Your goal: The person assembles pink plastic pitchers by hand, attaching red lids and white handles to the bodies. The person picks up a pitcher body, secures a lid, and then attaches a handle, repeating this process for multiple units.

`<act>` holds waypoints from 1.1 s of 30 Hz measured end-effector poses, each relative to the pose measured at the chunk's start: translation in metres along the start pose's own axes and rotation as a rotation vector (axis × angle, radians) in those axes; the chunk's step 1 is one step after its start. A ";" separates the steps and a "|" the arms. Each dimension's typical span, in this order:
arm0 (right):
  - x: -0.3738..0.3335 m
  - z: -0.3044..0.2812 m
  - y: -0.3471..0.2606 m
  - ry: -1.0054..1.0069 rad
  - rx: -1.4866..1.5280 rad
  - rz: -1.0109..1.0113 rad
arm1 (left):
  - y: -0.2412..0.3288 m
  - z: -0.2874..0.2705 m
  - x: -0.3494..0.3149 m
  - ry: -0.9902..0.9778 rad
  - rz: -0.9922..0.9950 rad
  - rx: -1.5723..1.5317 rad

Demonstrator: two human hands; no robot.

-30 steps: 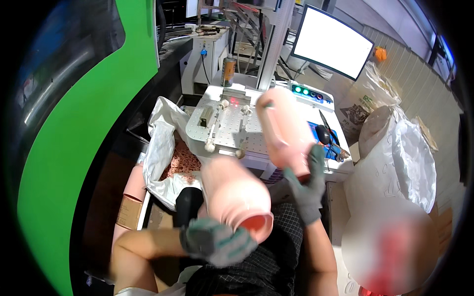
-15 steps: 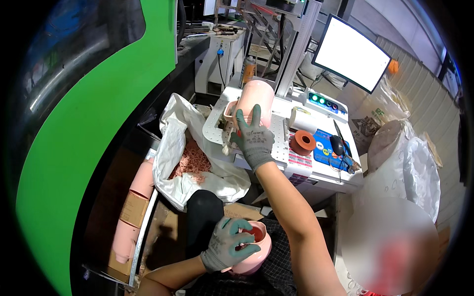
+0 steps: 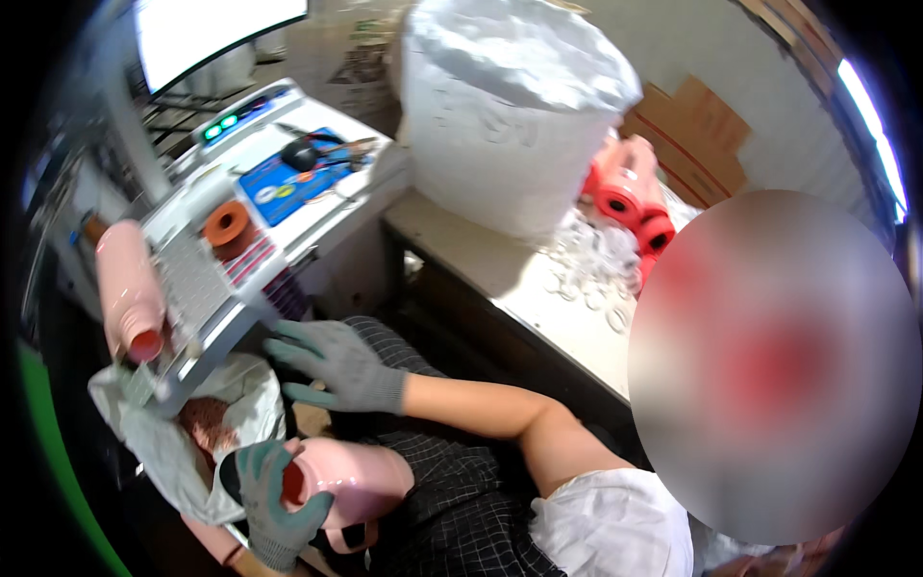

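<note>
Across the lap, the left hand grips a pink bottle (right hand spread, empty).

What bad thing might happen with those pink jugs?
First, the left hand holds a pink jug by its open mouth, with its body on the person's lap. If that grip slips, it might roll off, since the open right hand isn't touching it.

Second, another jug lies on its side with its mouth near the worktable's edge. A bump could perhaps knock it toward the white bag of pink scraps.
</note>
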State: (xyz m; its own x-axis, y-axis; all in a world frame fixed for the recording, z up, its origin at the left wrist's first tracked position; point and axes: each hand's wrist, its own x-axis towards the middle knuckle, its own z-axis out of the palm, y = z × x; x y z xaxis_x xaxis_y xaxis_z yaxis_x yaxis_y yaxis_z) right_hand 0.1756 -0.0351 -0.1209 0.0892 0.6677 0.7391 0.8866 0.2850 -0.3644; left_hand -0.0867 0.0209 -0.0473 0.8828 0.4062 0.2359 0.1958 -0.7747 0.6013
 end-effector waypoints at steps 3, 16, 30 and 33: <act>-0.090 -0.110 0.009 -0.027 -0.229 0.299 | -0.004 0.004 -0.002 0.047 0.036 0.023; -0.376 -0.448 0.132 0.031 -1.428 1.206 | 0.030 0.014 0.057 0.012 0.204 0.288; -0.262 -0.334 0.047 1.017 -0.407 0.858 | -0.088 0.087 0.012 0.480 -0.377 -0.381; -0.179 -0.266 0.039 0.912 -0.042 0.925 | -0.077 0.125 0.011 0.495 -0.358 -0.742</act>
State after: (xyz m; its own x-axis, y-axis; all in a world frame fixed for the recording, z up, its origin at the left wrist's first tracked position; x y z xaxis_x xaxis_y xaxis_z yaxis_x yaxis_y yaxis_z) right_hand 0.3153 -0.3269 -0.1169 0.9315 -0.1069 0.3476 0.3430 -0.0594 -0.9375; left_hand -0.0389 0.0243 -0.1861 0.5095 0.8494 0.1379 -0.0517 -0.1298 0.9902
